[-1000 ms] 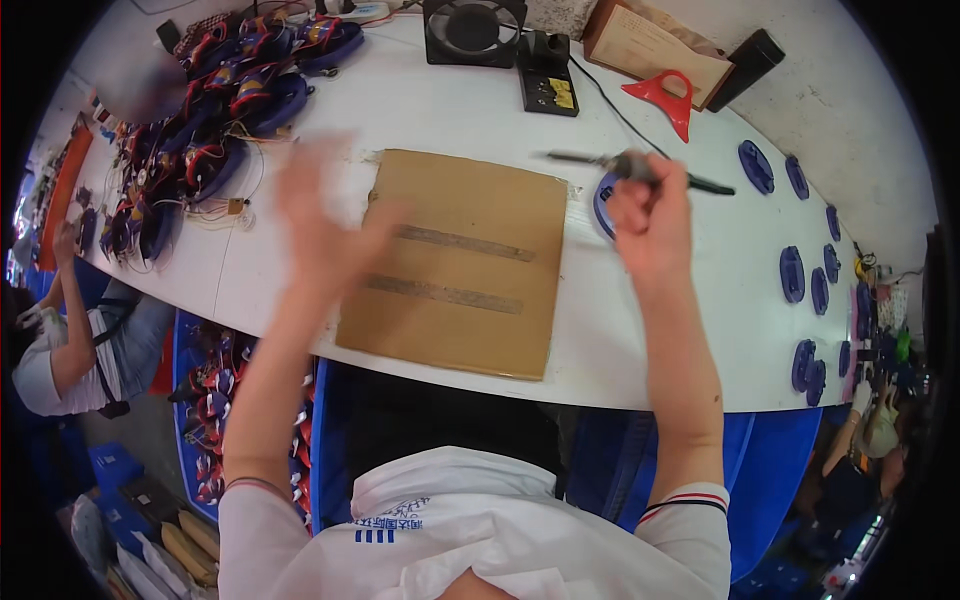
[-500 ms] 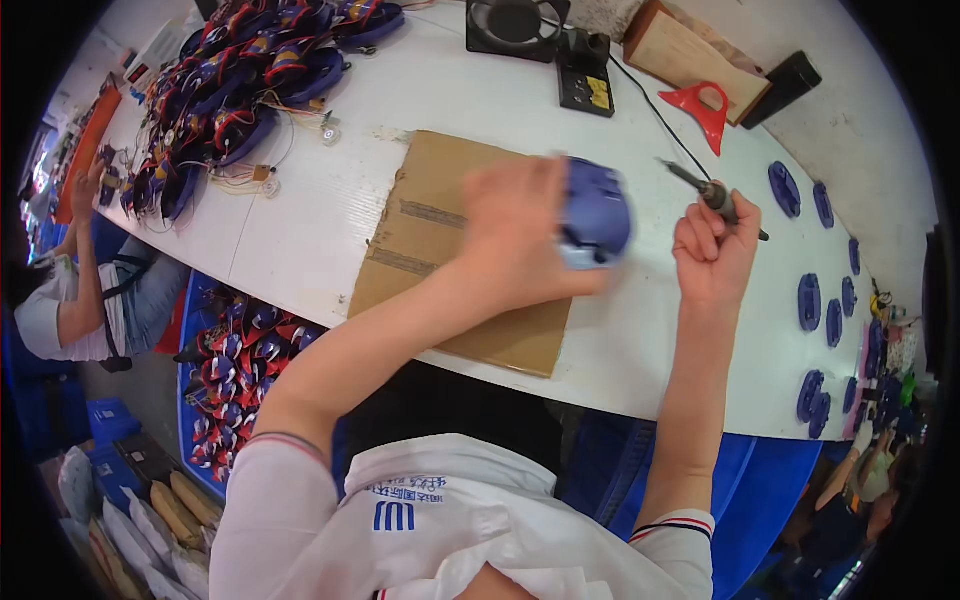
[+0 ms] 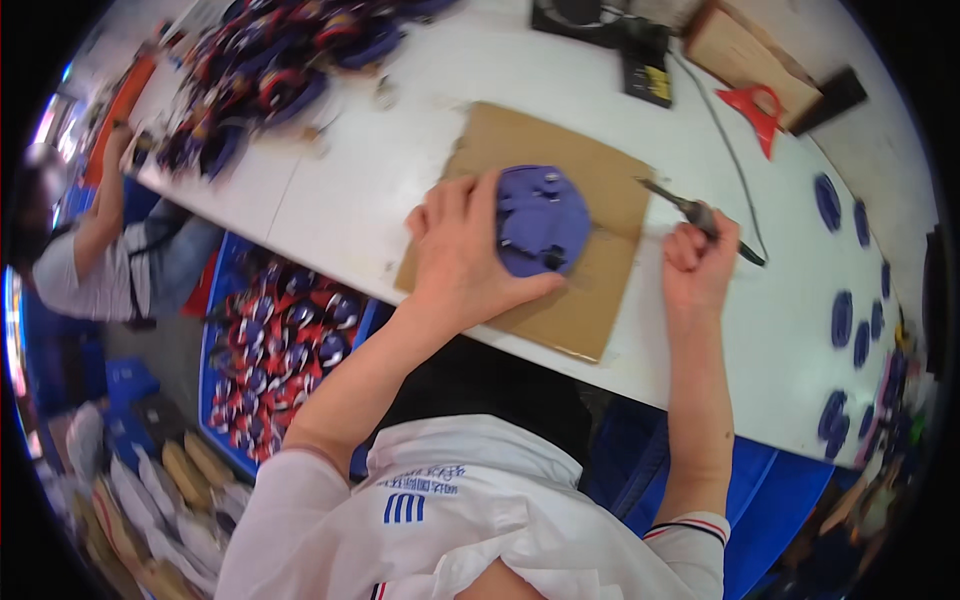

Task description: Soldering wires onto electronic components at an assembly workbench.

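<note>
My left hand (image 3: 455, 250) grips the left side of a rounded purple plastic shell (image 3: 548, 225), with the thumb along its near edge. The shell is over the middle of a brown cardboard sheet (image 3: 612, 250), its face with small posts and fittings turned up. To the right, my right hand (image 3: 697, 270) is closed around the handle of a soldering iron (image 3: 699, 214). Its tip points up and left, over the right edge of the cardboard and apart from the shell. The fingers under the shell are hidden.
Wired purple-and-red assemblies (image 3: 290, 75) are heaped at the back left. A soldering stand (image 3: 645, 70) and a red holder (image 3: 757, 112) stand at the back. Several purple shells (image 3: 842, 318) lie on the right. A blue crate (image 3: 232, 440) holds red-and-purple parts. A co-worker (image 3: 100, 250) sits left.
My left hand has brought the shell leftward from the cardboard's right edge to its middle, and turned it face up. The right hand still holds the soldering iron. The whole view has shifted.
</note>
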The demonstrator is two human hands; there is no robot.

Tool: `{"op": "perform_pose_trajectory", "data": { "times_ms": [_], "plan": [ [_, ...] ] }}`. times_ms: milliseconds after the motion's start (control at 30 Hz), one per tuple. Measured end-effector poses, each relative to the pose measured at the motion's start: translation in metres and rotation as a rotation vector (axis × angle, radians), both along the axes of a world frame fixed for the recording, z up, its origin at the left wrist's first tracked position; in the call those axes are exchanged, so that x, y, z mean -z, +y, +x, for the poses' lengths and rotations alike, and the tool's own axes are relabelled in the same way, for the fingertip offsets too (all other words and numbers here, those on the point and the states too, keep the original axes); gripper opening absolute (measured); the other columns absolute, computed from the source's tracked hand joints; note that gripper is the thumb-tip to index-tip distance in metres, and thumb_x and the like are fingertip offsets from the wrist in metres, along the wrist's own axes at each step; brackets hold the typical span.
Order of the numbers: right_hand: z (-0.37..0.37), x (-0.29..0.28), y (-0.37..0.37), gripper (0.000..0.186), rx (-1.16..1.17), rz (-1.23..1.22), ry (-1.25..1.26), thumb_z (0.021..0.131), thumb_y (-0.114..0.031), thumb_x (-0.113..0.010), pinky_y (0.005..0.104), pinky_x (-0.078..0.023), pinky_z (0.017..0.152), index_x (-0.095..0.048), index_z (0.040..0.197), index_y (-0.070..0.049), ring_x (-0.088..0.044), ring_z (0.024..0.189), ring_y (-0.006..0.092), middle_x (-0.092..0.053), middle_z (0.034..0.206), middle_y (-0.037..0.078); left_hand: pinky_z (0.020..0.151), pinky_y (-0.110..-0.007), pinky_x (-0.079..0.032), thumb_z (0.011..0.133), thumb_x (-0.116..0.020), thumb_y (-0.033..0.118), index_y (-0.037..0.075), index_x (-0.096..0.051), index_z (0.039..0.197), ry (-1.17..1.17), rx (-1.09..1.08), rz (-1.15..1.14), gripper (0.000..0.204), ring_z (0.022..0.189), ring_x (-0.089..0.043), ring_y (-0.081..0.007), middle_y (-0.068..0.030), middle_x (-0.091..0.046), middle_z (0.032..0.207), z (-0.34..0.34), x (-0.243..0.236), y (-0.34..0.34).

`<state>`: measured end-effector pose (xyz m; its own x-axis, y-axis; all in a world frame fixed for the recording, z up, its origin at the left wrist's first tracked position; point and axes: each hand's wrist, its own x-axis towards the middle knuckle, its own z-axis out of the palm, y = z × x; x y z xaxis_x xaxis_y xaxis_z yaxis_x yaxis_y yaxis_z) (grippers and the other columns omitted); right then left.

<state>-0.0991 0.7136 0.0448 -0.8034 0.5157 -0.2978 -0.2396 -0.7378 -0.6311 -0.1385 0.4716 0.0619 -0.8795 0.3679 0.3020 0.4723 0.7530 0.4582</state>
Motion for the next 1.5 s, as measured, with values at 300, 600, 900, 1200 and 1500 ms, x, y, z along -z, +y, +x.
{"op": "perform_pose_trajectory", "data": {
  "times_ms": [300, 600, 900, 1200, 1500],
  "plan": [
    [0.002, 0.015, 0.031, 0.014, -0.11, -0.043, 0.01, 0.088, -0.011, -0.05, 0.0188, -0.02, 0.035, -0.046, 0.083, 0.001, -0.025, 0.04, 0.0055, -0.035, 0.057, -0.002, 0.072, -0.031, -0.044, 0.073, -0.07, 0.012, 0.005, -0.067, 0.083, 0.399, -0.662, 0.28, 0.013, 0.077, -0.057, -0.0222, -0.0061, -0.064, 0.083, -0.001, 0.071, -0.228],
    [0.0, 0.01, 0.03, 0.017, -0.141, 0.062, 0.034, 0.086, -0.007, -0.052, 0.019, -0.022, 0.039, -0.038, 0.078, -0.007, -0.026, 0.044, 0.0046, -0.033, 0.06, -0.002, 0.065, -0.035, -0.049, 0.079, -0.062, 0.024, 0.007, -0.07, 0.085, 0.012, -1.36, -0.38, 0.02, 0.07, -0.064, -0.0271, -0.0083, -0.068, 0.08, 0.138, 0.085, -0.495],
    [-0.004, -0.002, -0.002, 0.013, 0.012, 0.202, -0.056, 0.088, -0.011, -0.053, 0.0182, -0.02, 0.039, -0.044, 0.082, -0.005, -0.025, 0.043, 0.004, -0.033, 0.058, -0.003, 0.072, -0.036, -0.049, 0.078, -0.059, 0.008, 0.003, -0.067, 0.091, 0.371, -0.843, 0.001, 0.016, 0.08, -0.063, -0.0289, -0.0113, -0.068, 0.089, -0.023, 0.142, -0.448],
    [-0.003, -0.003, -0.013, 0.014, 0.09, 0.223, -0.076, 0.09, -0.016, -0.054, 0.018, -0.019, 0.037, -0.052, 0.086, -0.002, -0.024, 0.042, 0.0037, -0.034, 0.055, -0.004, 0.074, -0.044, -0.044, 0.071, -0.066, 0.018, 0.008, -0.061, 0.093, 0.045, -1.053, -0.13, 0.025, 0.088, -0.055, -0.0357, -0.0143, -0.063, 0.087, -0.091, 0.207, -0.409],
    [0.003, 0.005, -0.001, 0.017, -0.011, 0.158, -0.004, 0.09, -0.017, -0.054, 0.0169, -0.019, 0.038, -0.057, 0.092, 0.0, -0.023, 0.041, 0.0031, -0.036, 0.054, -0.004, 0.065, -0.035, -0.047, 0.057, -0.079, 0.033, 0.01, -0.069, 0.091, -0.192, -1.042, -0.131, 0.042, 0.066, -0.063, -0.0249, -0.0069, -0.068, 0.074, -0.068, 0.116, -0.432]
  ]
}}
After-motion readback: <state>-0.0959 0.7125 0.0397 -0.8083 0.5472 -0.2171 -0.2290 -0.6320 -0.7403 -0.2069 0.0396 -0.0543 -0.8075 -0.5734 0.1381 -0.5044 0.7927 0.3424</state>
